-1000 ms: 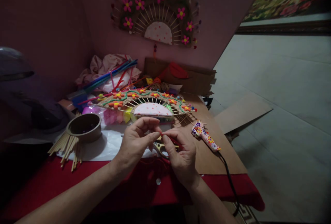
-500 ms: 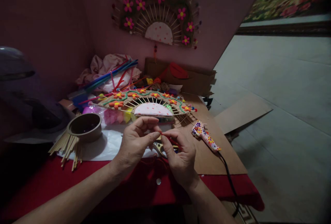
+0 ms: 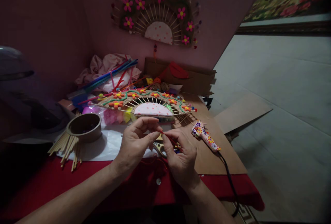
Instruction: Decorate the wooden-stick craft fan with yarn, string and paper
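Note:
My left hand [image 3: 138, 141] pinches a thin red cord [image 3: 162, 132] between thumb and fingertips. Close against it on the right, my right hand [image 3: 181, 156] is closed on the same cord, with red strands showing along its fingers. Scissors [image 3: 159, 147] with gold-coloured handles lie beneath the hands, partly hidden by them. Just beyond the fingertips rests a half-round fan [image 3: 153, 109] with orange flowers, a green wavy line, thin sticks and a dotted white centre.
A brown bowl [image 3: 84, 125] stands at left beside wooden sticks [image 3: 67, 146]. At right a flower-patterned glue gun [image 3: 205, 137] with a black cable lies on cardboard [image 3: 219, 160]. Behind are pipe cleaners [image 3: 111, 75] and cloth. Another fan [image 3: 158, 32] hangs on the wall.
The fingertips have shifted very slightly with the cord between them, and the red strands by my right hand lie a little differently.

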A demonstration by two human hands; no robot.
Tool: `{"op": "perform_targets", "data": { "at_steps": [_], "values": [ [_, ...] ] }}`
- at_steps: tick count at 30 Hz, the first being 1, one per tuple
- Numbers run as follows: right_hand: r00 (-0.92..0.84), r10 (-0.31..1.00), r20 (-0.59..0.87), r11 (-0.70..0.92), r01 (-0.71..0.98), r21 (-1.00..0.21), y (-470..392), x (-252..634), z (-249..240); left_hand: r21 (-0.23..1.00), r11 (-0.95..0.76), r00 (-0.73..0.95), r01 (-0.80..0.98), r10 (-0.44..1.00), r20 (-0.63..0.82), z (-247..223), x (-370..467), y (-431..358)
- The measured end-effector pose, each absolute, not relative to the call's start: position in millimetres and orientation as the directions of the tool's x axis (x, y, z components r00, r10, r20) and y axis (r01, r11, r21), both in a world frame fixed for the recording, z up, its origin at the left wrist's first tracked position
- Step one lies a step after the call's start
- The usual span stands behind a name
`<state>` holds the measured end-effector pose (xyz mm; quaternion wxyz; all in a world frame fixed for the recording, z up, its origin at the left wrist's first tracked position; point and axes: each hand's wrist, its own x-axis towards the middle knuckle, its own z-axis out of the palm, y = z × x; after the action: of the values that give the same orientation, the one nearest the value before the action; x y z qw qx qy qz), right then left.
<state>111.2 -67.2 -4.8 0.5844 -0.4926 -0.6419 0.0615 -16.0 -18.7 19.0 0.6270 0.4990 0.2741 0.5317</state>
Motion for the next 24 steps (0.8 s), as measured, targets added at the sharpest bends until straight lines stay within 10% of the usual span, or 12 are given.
{"op": "perform_targets", "data": {
  "at_steps": [24],
  "values": [
    [0.194, 0.642, 0.741, 0.517, 0.604, -0.606, -63.4, 111.5, -10.0, 0.93, -0.095, 0.281, -0.355, 0.938, 0.203, 17.4, -17.5, -22.5]
  ]
}}
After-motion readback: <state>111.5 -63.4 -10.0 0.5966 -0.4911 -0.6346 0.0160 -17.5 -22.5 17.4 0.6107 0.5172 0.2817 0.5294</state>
